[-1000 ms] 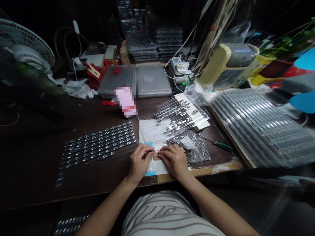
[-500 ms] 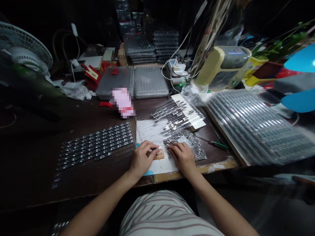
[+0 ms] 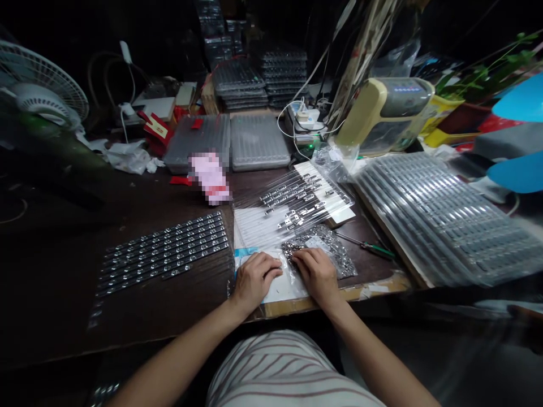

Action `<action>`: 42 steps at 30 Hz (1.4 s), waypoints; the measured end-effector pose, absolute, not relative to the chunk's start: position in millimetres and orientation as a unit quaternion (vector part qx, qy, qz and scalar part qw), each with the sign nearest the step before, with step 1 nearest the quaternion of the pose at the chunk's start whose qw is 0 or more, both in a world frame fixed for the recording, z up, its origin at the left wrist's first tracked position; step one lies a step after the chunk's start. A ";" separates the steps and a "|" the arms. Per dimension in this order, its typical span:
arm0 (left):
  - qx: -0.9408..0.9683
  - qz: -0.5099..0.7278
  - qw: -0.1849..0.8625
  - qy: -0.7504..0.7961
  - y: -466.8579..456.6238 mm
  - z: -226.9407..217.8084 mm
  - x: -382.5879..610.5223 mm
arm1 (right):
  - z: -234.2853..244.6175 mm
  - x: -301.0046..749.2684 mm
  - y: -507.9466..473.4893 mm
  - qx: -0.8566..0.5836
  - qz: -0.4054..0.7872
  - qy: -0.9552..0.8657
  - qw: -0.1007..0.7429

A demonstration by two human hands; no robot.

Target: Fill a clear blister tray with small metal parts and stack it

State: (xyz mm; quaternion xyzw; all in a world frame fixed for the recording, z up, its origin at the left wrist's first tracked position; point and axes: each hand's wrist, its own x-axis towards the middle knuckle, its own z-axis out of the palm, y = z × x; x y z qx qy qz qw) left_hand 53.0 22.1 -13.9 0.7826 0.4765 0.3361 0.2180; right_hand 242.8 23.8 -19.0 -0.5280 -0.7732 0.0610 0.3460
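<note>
The right hand (image 3: 317, 275) is the nearer one to the clear bag of small metal parts (image 3: 322, 257). Its fingertips lie on the bag's near edge, slightly curled and close together, with no plain pinch. The bag lies at about 12 o'clock from that hand, its long axis slanting from 10 o'clock to 4 o'clock. The left hand (image 3: 254, 278) sits just beside the right hand, at its 9 o'clock, with the fingers pressed together and pointing toward 3 o'clock; whether they pinch something small, I cannot tell.

Both hands rest on a white sheet (image 3: 271, 291) on a dark wooden table (image 3: 127, 322). Straight ahead, a clear sleeve of metal strips (image 3: 297, 203) lies on the sheet. At 10 o'clock, rows of metal strips (image 3: 163, 254) lie on the table. At 2 o'clock are a green-handled screwdriver (image 3: 377, 250) and a wide stack of plastic-wrapped trays (image 3: 441, 220). Farther off sit a grey plastic box (image 3: 197, 141), a beige machine (image 3: 384, 116) and, at 10 o'clock, a white fan (image 3: 42, 85).
</note>
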 end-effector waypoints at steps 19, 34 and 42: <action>0.704 0.353 0.075 0.612 30.2 8.8 -35.0 | -9.6 209.4 17.0 -0.471 0.133 -0.796 0.354; 0.728 0.320 -0.026 0.606 50.6 13.8 -58.9 | -13.1 195.0 16.8 -0.486 0.052 -0.818 0.302; 0.767 0.284 0.112 0.564 150.8 20.4 47.1 | -12.8 245.2 18.7 -0.529 -0.052 -0.811 0.242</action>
